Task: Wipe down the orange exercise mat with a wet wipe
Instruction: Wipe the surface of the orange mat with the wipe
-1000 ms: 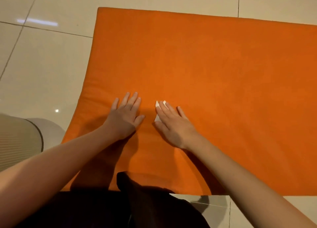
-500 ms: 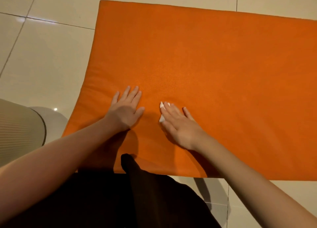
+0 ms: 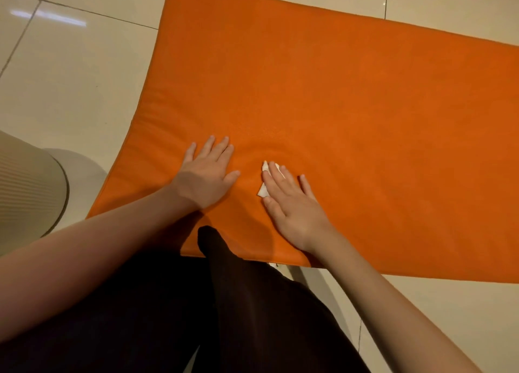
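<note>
Orange mat (image 3: 351,105) on tiled floor (image 3: 70,77)

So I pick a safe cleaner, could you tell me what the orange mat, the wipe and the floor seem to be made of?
Orange mat: likely padded foam under a matte, suede-like cover; thick rounded edge, faint ripples.
Wipe: thin white nonwoven or paper, crumpled.
Floor: glossy cream tile; grout lines, light reflections.
</note>
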The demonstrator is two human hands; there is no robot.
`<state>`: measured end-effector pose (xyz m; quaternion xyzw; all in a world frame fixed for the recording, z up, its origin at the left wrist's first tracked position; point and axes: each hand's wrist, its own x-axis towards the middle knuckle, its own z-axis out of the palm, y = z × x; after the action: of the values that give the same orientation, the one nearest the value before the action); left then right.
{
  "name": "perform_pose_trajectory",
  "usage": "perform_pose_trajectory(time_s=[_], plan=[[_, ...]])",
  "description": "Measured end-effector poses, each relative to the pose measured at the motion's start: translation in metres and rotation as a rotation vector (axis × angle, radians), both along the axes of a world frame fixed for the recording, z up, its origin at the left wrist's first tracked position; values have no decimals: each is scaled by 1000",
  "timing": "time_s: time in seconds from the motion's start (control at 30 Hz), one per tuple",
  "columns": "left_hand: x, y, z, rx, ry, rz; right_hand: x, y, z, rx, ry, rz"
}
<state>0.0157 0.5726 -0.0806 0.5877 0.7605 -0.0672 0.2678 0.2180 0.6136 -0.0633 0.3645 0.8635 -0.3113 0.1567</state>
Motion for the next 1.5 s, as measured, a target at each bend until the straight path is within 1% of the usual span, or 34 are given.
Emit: perform_pose_trajectory(time_s=[0.07,0.1,0.2,0.3,0.4,0.47,0.53,0.6,0.63,0.7,0.77,0.9,0.97,1.13,1.2,1.27,1.33,1.43,1.5], plan=[[2,-6,1,6,0,-16,-6,-5,0,-9,21,-55],[2,-8,1,12,-2,-21,-5,-12,3,-18,46,-44],[1,-10,0,19,-14,-24,13,-38,19,-68,125,66],[2,-9,-1,18,-13,-31,35,-35,18,-65,99,108],[2,-9,2,21,-3,-39,34,-24,8,-12,68,4],[2,-10,5,32,13,-43,29,-31,9,-36,113,-43],[4,-11,7,38,19,-46,36,-48,14,-66,167,31],[5,-11,6,27,11,-43,50,-55,18,-68,169,92],[4,-11,5,19,4,-42,55,-52,18,-68,147,82],[2,-11,2,15,-11,-47,58,-39,13,-46,101,-7],[1,-12,0,18,-15,-52,54,-35,11,-28,95,-77],[4,-10,1,33,31,-48,58,-58,16,-87,189,-11],[6,-10,1,40,46,-48,68,-57,16,-87,187,-23],[5,-12,2,52,60,-61,66,-47,8,-35,146,-252],[6,-12,4,53,61,-60,62,-54,11,-87,172,-258],[7,-11,7,33,60,-63,66,-55,20,-185,205,-246],[7,-11,9,14,63,-62,74,-47,29,-243,175,-222],[7,-10,11,10,66,-62,83,-26,35,-205,98,-223],[7,-13,10,32,61,-52,80,-19,39,-191,95,-228]])
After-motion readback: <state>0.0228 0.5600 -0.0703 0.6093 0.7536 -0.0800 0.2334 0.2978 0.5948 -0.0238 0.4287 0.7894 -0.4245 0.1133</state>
